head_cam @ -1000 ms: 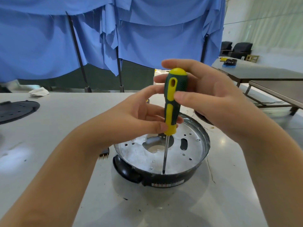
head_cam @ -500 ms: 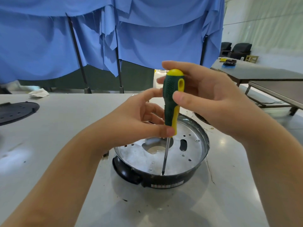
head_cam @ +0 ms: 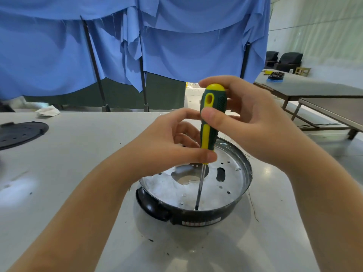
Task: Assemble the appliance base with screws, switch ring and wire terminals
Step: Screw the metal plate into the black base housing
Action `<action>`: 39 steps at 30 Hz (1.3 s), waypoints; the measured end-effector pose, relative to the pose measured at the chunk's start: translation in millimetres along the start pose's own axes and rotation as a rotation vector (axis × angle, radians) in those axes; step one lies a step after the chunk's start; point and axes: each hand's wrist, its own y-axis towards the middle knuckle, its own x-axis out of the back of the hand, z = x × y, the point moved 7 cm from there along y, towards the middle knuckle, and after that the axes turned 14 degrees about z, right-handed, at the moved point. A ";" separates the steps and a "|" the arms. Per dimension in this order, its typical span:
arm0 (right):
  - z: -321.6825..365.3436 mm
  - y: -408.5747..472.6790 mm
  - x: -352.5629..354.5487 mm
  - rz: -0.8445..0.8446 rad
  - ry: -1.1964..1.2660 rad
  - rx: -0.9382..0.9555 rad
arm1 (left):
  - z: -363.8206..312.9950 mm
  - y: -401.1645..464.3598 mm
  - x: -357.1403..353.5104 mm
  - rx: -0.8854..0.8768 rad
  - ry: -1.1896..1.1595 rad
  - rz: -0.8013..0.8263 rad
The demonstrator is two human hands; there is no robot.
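Screwdriver upright, gripped between both hands, above base.

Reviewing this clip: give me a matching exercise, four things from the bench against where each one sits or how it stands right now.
Things:
1. screwdriver
2. appliance base
3. black perforated disc
4. crumpled white cloth

States:
A. flat at the table's left edge
B. upright, gripped by left hand and right hand
C. far-left table edge, below the blue drape
D. under both hands, metal plate facing up

Pairs: 1-B, 2-D, 3-A, 4-C
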 end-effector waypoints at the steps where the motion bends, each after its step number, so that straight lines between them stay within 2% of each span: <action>1: -1.1 -0.4 -1.2 0.044 0.050 -0.004 | 1.3 0.0 0.8 0.000 -0.008 -0.007; 5: -0.5 -2.9 -0.2 0.107 0.140 0.006 | 1.4 -2.0 1.4 -0.020 -0.037 0.021; 13: 1.4 -1.5 4.0 -0.028 -0.060 0.003 | 1.4 -4.2 -3.9 -0.015 -0.118 0.128; 18: -1.2 0.1 -2.7 0.054 0.044 -0.002 | -0.6 -0.8 -1.2 0.017 0.046 0.018; 21: 1.7 -0.1 -5.0 0.097 0.114 0.018 | 0.2 -0.5 1.1 0.013 0.028 -0.018; 30: 7.6 -0.7 -2.0 -0.082 -0.020 0.019 | -2.5 -5.8 -5.6 -0.018 -0.103 0.151; 33: 5.3 -0.4 -3.1 -0.079 -0.009 -0.001 | -2.5 -5.0 -5.0 -0.003 -0.064 0.125; 36: 5.8 -0.4 -2.4 -0.081 0.006 0.001 | -3.1 -2.1 -1.4 0.012 0.048 0.045; 39: 7.0 -0.7 -4.9 -0.033 0.015 0.017 | -1.8 -1.7 3.4 0.006 0.055 -0.027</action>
